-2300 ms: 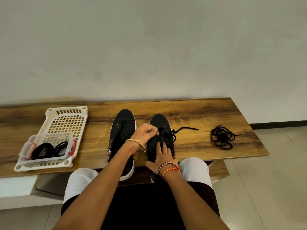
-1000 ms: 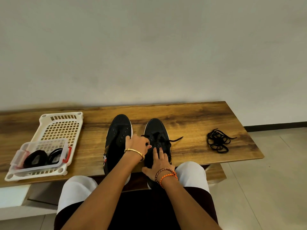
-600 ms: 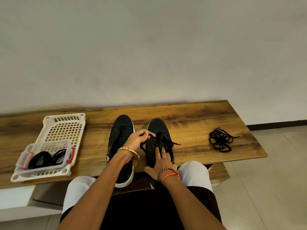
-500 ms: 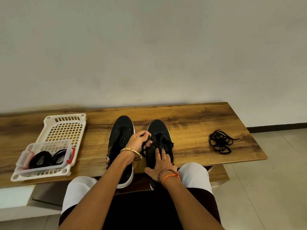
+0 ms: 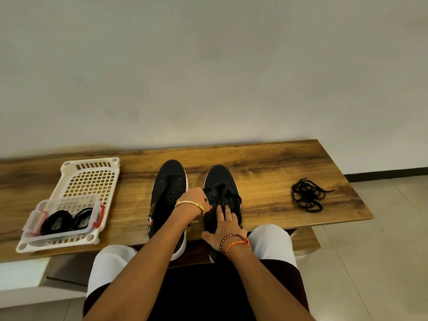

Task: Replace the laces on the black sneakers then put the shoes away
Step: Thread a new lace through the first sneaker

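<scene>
Sitting at a wooden bench (image 5: 266, 181), a person works on two black sneakers that stand side by side at its middle, toes toward the wall. The left sneaker (image 5: 169, 188) shows bare eyelets and no lace. The right sneaker (image 5: 218, 179) carries a black lace (image 5: 228, 195), bunched loosely over its eyelets. The left hand (image 5: 193, 198), a gold bangle at its wrist, reaches across to that shoe with its fingers curled at the lace; it seems to pinch it, though the fingertips are hidden behind the knuckles. The right hand (image 5: 223, 224), with woven bands at its wrist, lies flat on the right sneaker's tongue area, fingers straight and pressing down, fingertips just below the lace.

Well to the right of the shoes, a tangled pile of black laces (image 5: 308, 195) lies alone on the bench.

At the left end, a white perforated tray (image 5: 89, 179) rests on the bench. Inside its near part sits a clear plastic box (image 5: 69, 205) with red clips on its sides and no lid on top. The box holds two black coiled bundles (image 5: 56, 222), side by side; whether they are laces cannot be told for sure. The far part of the tray holds nothing else.

The person's knees, in white, sit just under the bench's near edge.
</scene>
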